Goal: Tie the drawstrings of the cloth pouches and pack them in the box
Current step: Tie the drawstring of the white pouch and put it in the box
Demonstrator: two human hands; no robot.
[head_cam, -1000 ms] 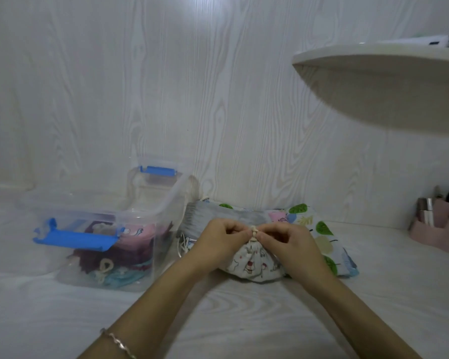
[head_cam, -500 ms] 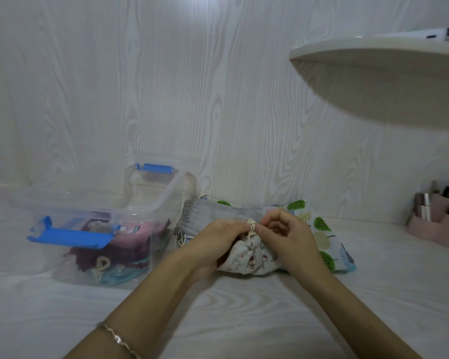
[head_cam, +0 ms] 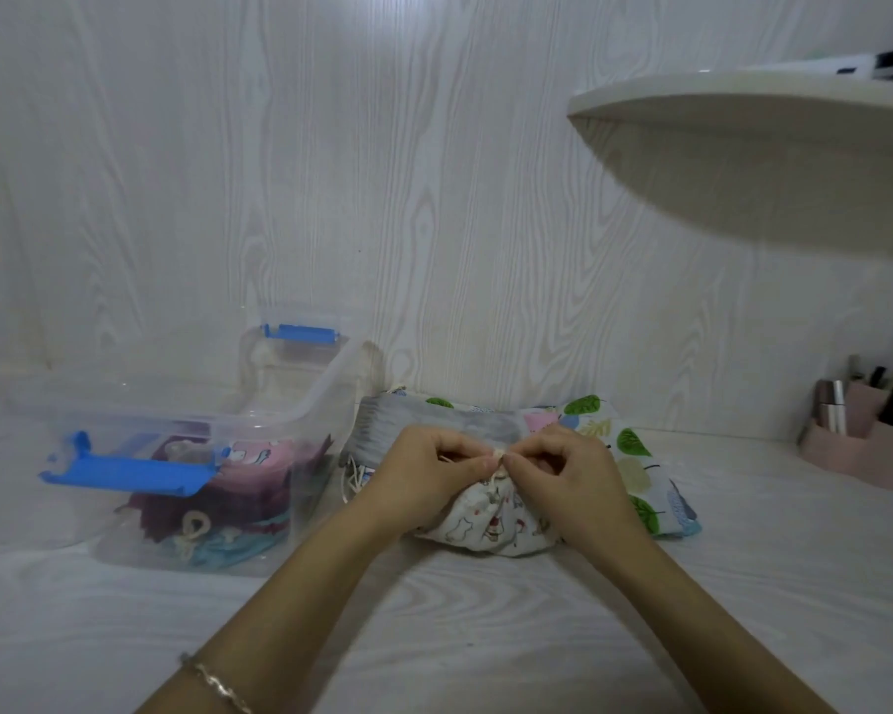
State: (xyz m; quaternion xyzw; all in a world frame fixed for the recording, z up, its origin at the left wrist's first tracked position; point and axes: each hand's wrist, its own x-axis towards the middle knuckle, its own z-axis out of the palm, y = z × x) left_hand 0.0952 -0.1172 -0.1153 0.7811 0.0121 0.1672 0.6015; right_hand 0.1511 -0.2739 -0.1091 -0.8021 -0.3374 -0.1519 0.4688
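Observation:
A white printed cloth pouch (head_cam: 485, 528) lies on the table in front of me, its neck gathered. My left hand (head_cam: 424, 476) and my right hand (head_cam: 563, 476) meet above it, and each pinches the cream drawstring (head_cam: 497, 456) at the gathered neck. Behind this pouch lie a grey pouch (head_cam: 434, 430) and a leaf-print pouch (head_cam: 635, 456). The clear plastic box (head_cam: 300, 404) with blue latches stands to the left and holds several tied pouches in pink, maroon and teal.
A pink organiser (head_cam: 862, 440) with cosmetics stands at the far right by the wall. A white shelf (head_cam: 743, 126) juts out overhead on the right. The box's near blue latch (head_cam: 125, 471) sticks out toward me.
My hands have come level again at the pouch's neck, fingertips pinching the string together; half a second ago the right hand was raised, drawing the string upward.

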